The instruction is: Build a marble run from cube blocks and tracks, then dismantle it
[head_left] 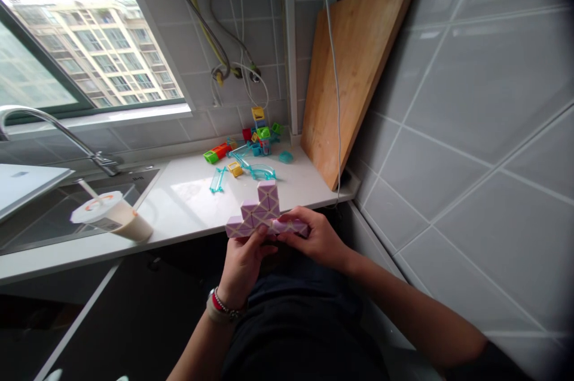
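A pink-purple snake puzzle point(260, 210) with pale crossing lines is held up in front of the counter's front edge. Its segments are folded into a stepped shape with one block standing highest. My left hand point(244, 261) grips it from below, thumb pressed on the front near the middle. At the right end, my right hand point(316, 237) pinches the lower bar between thumb and fingers. Some fingertips of both hands are hidden behind or under the puzzle. A bracelet and a band circle my left wrist.
Colourful plastic blocks point(218, 152) and clear teal pieces point(262, 172) lie at the back of the white counter point(179, 204). A lidded drink cup point(128, 222) tilts near the sink point(45, 231), under a faucet point(105, 161). A wooden board point(354, 64) leans on the right wall.
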Demonstrator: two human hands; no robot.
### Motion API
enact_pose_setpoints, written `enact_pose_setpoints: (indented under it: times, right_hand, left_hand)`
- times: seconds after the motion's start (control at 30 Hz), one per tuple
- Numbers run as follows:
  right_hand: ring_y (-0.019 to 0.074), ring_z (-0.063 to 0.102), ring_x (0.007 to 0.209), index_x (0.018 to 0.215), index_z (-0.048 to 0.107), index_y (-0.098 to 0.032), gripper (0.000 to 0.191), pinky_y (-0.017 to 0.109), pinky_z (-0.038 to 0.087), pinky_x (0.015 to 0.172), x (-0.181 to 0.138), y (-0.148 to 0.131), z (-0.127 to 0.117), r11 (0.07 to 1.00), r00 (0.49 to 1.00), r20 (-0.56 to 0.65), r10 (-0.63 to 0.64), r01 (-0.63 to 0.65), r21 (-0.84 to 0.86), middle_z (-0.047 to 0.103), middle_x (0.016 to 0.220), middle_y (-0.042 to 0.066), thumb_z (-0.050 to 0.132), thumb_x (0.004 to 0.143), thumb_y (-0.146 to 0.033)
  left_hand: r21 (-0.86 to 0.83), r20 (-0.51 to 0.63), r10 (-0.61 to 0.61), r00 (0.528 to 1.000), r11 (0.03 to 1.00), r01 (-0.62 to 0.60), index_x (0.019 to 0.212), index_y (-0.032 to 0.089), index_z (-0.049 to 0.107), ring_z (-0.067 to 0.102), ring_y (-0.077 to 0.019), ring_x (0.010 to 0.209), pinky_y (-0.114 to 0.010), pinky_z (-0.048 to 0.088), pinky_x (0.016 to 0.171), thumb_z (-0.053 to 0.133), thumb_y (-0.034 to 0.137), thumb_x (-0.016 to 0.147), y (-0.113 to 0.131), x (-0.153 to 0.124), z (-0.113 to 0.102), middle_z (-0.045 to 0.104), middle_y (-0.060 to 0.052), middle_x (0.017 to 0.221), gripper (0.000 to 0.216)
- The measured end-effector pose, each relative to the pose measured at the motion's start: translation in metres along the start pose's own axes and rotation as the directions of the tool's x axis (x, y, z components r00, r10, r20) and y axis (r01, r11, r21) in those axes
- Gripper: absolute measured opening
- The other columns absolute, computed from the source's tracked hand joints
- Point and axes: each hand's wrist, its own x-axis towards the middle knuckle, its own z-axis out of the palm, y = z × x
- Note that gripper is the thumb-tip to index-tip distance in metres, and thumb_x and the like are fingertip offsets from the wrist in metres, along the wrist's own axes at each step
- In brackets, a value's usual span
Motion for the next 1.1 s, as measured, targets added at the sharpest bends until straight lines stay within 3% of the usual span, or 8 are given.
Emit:
enact_pose_setpoints:
  times: [0.2,0.3,0.5,0.63,0.77,0.97,1.03,1.1]
  right_hand:
    - [0.0228,0.067,0.102,0.117,0.065,-0.022,0.021,0.036,0.055,0.092,-0.001,0.012,-0.002,0.912,0.946,-0.05,-0.32,0.293,-0.287,0.068,0.109,0.009,0.066,0.097,-0.027]
    - [0.0235,0.066,0.103,0.122,0.064,-0.023,0.022,0.036,0.056,0.094,-0.002,0.018,-0.001,0.868,0.933,-0.009,-0.359,0.33,-0.371,0.068,0.11,0.01,0.061,0.101,-0.027]
    - [0.0235,0.064,0.096,0.116,0.065,-0.019,0.018,0.035,0.056,0.089,-0.002,0.015,-0.001,0.847,0.95,0.074,-0.304,0.305,-0.435,0.065,0.103,0.011,0.058,0.102,-0.027]
    - [0.0219,0.063,0.088,0.104,0.066,-0.018,0.009,0.034,0.054,0.083,-0.002,0.004,-0.004,0.842,0.969,0.096,-0.229,0.247,-0.479,0.062,0.096,0.008,0.061,0.099,-0.024]
    - [0.0184,0.063,0.078,0.098,0.066,-0.019,0.007,0.03,0.053,0.076,-0.004,-0.003,-0.001,0.874,0.991,0.001,-0.131,0.116,-0.471,0.063,0.091,0.005,0.067,0.093,-0.023]
    - [0.0179,0.066,0.076,0.109,0.062,-0.021,0.029,0.029,0.054,0.071,-0.007,-0.013,0.003,0.93,0.987,-0.16,-0.015,-0.045,-0.364,0.066,0.088,0.002,0.077,0.088,-0.034]
    - [0.0174,0.067,0.077,0.115,0.059,-0.023,0.039,0.028,0.057,0.069,-0.009,-0.016,0.002,0.949,0.99,-0.143,0.015,-0.059,-0.311,0.067,0.091,0.001,0.081,0.085,-0.035]
    - [0.0174,0.068,0.081,0.122,0.057,-0.024,0.045,0.027,0.059,0.07,-0.008,-0.017,-0.002,0.963,0.997,-0.075,-0.022,0.001,-0.269,0.068,0.1,0.003,0.081,0.085,-0.034]
  left_hand:
    - [-0.109,-0.163,0.002,0.987,0.994,-0.02,0.093,0.015,0.075,0.075,-0.0146,0.076,-0.026,0.066,0.068,0.093,0.032,0.071,0.001,0.003,0.01,0.077,-0.002,0.088,0.033]
    - [-0.055,-0.194,0.069,0.979,0.995,-0.081,0.094,0.015,0.076,0.076,-0.0172,0.081,-0.03,0.066,0.074,0.093,0.03,0.071,0.001,0.003,0.009,0.078,-0.003,0.092,0.032]
    - [0.06,-0.179,0.167,0.97,0.986,-0.158,0.091,0.016,0.079,0.077,-0.0218,0.088,-0.039,0.067,0.081,0.091,0.03,0.072,-0.008,0.003,0.003,0.08,-0.004,0.093,0.027]
    - [0.357,-0.188,0.329,0.925,0.901,-0.248,0.094,0.015,0.081,0.077,-0.0247,0.084,-0.039,0.067,0.08,0.092,0.032,0.069,-0.02,0.002,-0.002,0.082,-0.005,0.091,0.032]
    - [0.545,-0.17,0.413,0.895,0.796,-0.264,0.089,0.014,0.082,0.077,-0.0244,0.074,-0.034,0.065,0.069,0.091,0.037,0.069,-0.024,0.0,0.0,0.082,-0.005,0.084,0.032]
    - [0.712,-0.15,0.562,0.813,0.632,-0.305,0.081,0.015,0.081,0.076,-0.0235,0.068,-0.03,0.062,0.061,0.091,0.038,0.068,-0.016,-0.002,0.007,0.08,-0.004,0.075,0.028]
    - [0.721,-0.173,0.576,0.799,0.627,-0.296,0.082,0.014,0.081,0.076,-0.0238,0.07,-0.03,0.063,0.063,0.092,0.038,0.068,-0.015,0.0,0.005,0.081,-0.005,0.076,0.03]
    - [0.667,-0.203,0.538,0.818,0.688,-0.287,0.087,0.014,0.081,0.078,-0.0249,0.074,-0.032,0.064,0.066,0.09,0.039,0.071,-0.014,0.003,0.0,0.082,-0.006,0.081,0.031]
